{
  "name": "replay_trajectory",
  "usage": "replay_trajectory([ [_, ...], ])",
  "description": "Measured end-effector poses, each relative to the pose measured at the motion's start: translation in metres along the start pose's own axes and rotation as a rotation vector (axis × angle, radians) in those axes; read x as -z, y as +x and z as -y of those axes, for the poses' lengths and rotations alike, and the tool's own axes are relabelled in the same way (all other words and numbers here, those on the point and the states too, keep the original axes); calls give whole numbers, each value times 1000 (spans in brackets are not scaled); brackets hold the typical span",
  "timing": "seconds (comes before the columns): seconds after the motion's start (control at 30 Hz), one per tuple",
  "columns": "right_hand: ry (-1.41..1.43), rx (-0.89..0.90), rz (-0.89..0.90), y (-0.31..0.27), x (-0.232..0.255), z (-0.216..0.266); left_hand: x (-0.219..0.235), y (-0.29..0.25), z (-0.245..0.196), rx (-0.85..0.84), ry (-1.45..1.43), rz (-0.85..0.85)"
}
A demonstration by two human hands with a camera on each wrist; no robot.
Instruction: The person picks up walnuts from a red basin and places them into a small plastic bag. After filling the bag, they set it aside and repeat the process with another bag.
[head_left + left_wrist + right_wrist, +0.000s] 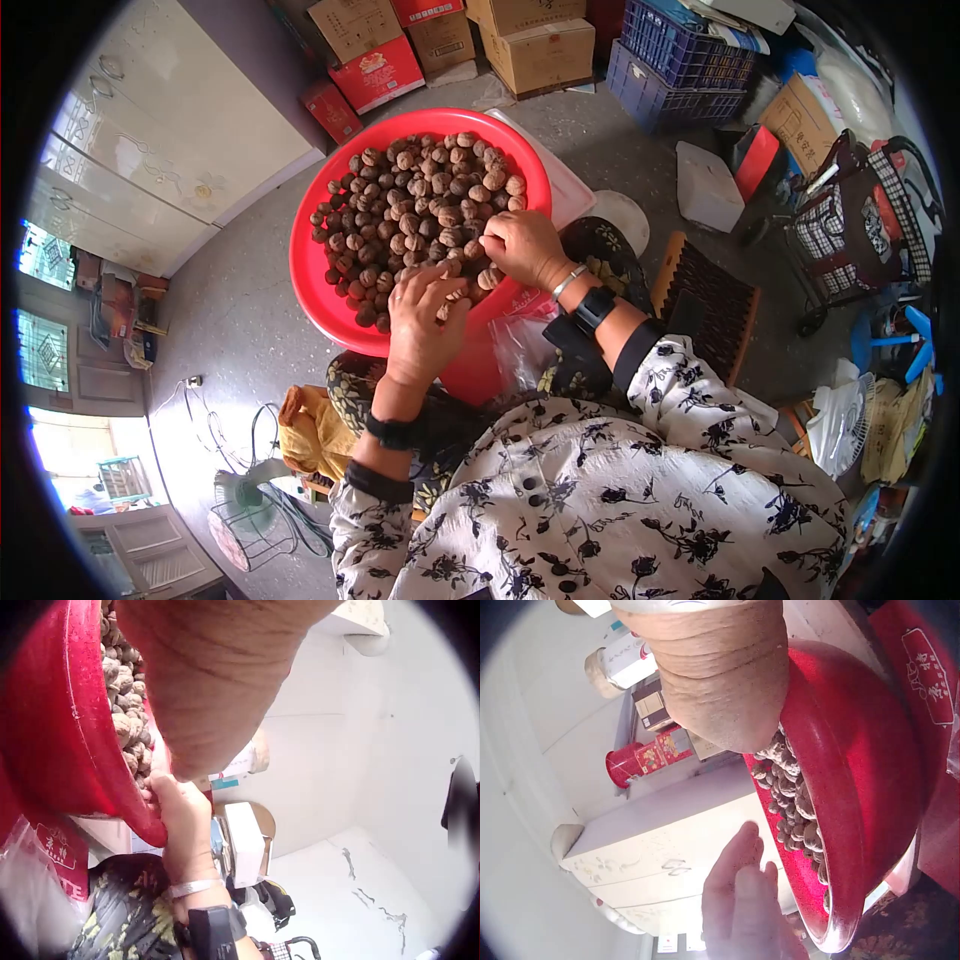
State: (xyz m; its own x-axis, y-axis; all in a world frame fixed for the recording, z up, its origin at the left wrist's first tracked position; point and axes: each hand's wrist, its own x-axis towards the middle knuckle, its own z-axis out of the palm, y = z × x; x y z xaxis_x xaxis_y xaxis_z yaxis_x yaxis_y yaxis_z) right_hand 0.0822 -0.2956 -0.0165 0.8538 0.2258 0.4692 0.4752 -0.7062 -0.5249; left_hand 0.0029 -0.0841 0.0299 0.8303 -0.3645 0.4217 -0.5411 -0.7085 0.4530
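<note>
A large red basin (303,275) is filled with brown walnuts (410,205). My left hand (425,325) is over the near side of the heap, palm down, fingers loosely bent and spread. In the right wrist view this left hand (746,900) is beside the rim with nothing between its fingers. My right hand (522,245) is at the basin's right rim, its fingers bent down toward the walnuts. From the left wrist view, the right hand's (186,817) fingertips reach just inside the rim; I cannot tell whether they pinch a walnut.
A red bag (475,365) and clear plastic (520,350) are under the basin's near side. Cardboard boxes (540,50) and blue crates (680,75) stand behind. To the right are a woven-seat chair (708,310) and a trolley bag (845,230); a fan (245,505) is lower left.
</note>
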Motion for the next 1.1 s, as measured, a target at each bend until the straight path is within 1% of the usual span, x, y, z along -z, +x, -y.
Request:
replay_trajectory([
  [0.03, 11, 0, -9, 0, 0, 0, 5, -5, -4, 7, -90, -35],
  [0.07, 42, 5, -19, -1, 0, 0, 10, -11, -7, -25, -110, -66],
  [0.1, 41, 5, -14, -2, -1, -1, 13, -18, -13, -21, -112, -67],
  [0.17, 46, 10, -19, -2, -4, -2, 18, -37, -25, 197, -321, 167],
  [0.2, 57, 10, -22, -2, -4, 0, 8, -51, -20, 220, -416, 226],
  [0.23, 56, 14, -20, -3, -3, 1, 0, -58, -19, 222, -418, 222],
  [0.3, 139, 42, -18, -5, -2, 1, -15, -71, -16, 321, -482, 544],
  [0.33, 139, 44, -16, -7, -2, 2, -30, -82, -3, 421, -474, 642],
  [0.37, 230, 21, -33, -9, 0, 5, -46, -91, 9, 421, -476, 639],
  [0.4, 321, -4, -50, -12, 1, 7, -61, -99, 21, 370, -365, 643],
  [0.43, 318, -2, -48, -14, 2, 10, -71, -103, 27, 319, -256, 645],
  [0.47, 361, -24, -45, -16, 4, 12, -81, -106, 33, 318, -260, 642],
  [0.53, 401, -40, -40, -21, 9, 19, -98, -106, 37, 480, -363, 702],
  [0.6, 444, 35, -59, -29, 12, 26, -111, -103, 43, 476, -357, 727],
  [0.63, 444, 38, -55, -33, 14, 29, -114, -104, 44, 475, -349, 755],
  [0.67, 404, 44, -73, -36, 15, 32, -116, -106, 45, 479, -350, 749],
  [0.7, 367, 51, -91, -38, 16, 34, -112, -105, 42, 468, -387, 680],
  [0.73, 428, 26, -79, -40, 18, 37, -108, -104, 38, 455, -422, 610],
  [0.77, 430, 30, -75, -44, 20, 39, -103, -103, 35, 459, -422, 605],
  [0.83, 649, -204, 14, -50, 32, 52, -81, -93, 20, 594, -493, 635],
  [0.87, 705, -213, 47, -53, 35, 53, -66, -87, 11, 600, -492, 629],
  [0.9, 709, -210, 53, -58, 34, 53, -46, -78, -4, 653, -533, 674],
  [0.93, 795, -247, 154, -63, 32, 52, -36, -74, -10, 704, -575, 719],
  [0.97, 880, -285, 256, -67, 30, 51, -36, -78, -9, 707, -575, 715],
  [1.0, 814, -232, 322, -70, 31, 52, -38, -84, -8, 679, -639, 696],
  [1.03, 815, -232, 328, -73, 31, 51, -41, -89, -7, 652, -705, 676],
  [1.1, 753, -190, 513, -78, 28, 49, -45, -91, -5, 628, -690, 649],
])
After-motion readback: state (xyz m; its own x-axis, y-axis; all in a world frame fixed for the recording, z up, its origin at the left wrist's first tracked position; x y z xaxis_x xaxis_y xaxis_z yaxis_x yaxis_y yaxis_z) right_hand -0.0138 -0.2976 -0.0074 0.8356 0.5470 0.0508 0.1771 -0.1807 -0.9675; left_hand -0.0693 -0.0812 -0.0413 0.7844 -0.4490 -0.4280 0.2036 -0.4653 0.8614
